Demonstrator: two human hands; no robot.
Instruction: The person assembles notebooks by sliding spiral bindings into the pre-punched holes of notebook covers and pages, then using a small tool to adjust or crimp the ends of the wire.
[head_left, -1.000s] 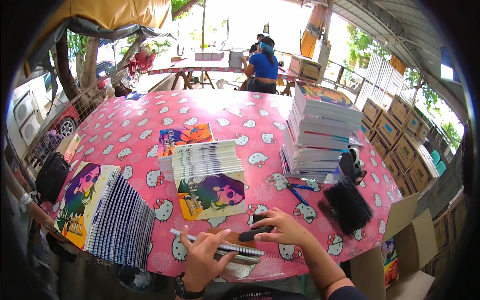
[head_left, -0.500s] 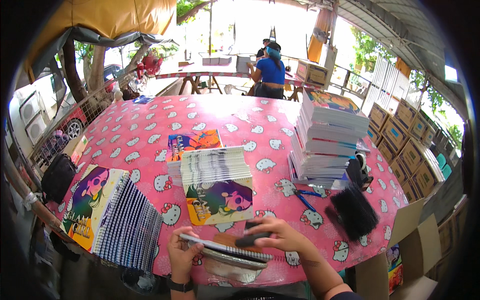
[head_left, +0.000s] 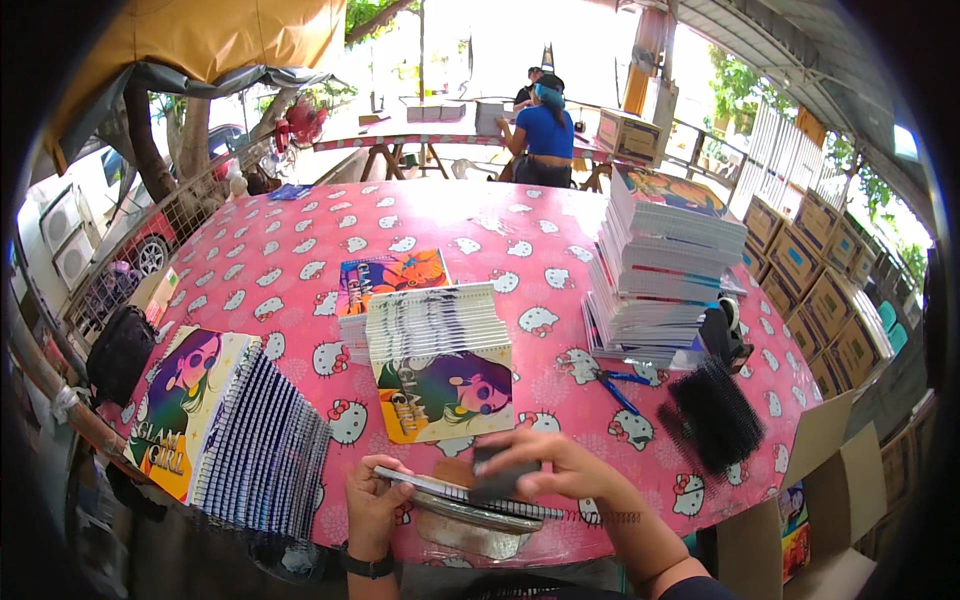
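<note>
Near the table's front edge my left hand [head_left: 375, 505] grips the left end of a thin notebook [head_left: 430, 487], thumb on the near side. The notebook stands on edge, spine up. In my right hand [head_left: 560, 465] is a dark grey block [head_left: 505, 472], held against the spine; fingers are slightly blurred. A black spiral coil [head_left: 600, 517] runs along the spine and sticks out past its right end, under my right wrist. Below the notebook is a plastic-wrapped, pale object [head_left: 470, 537] of unclear kind. A brown piece [head_left: 453, 470] shows behind it.
Coil-bound notebooks are stacked at left [head_left: 265, 445] and middle [head_left: 440, 395]. A tall pile of notebooks [head_left: 660, 270] stands right, near blue-handled pliers [head_left: 618, 390], a tape dispenser [head_left: 728, 335] and loose black coils [head_left: 715, 415]. An open carton [head_left: 810, 440] is beside the table. Two people work beyond.
The coil now extends farther out past the notebook's right end. My right hand has shifted slightly, still with the dark block at the spine. My left hand keeps its grip on the notebook.
</note>
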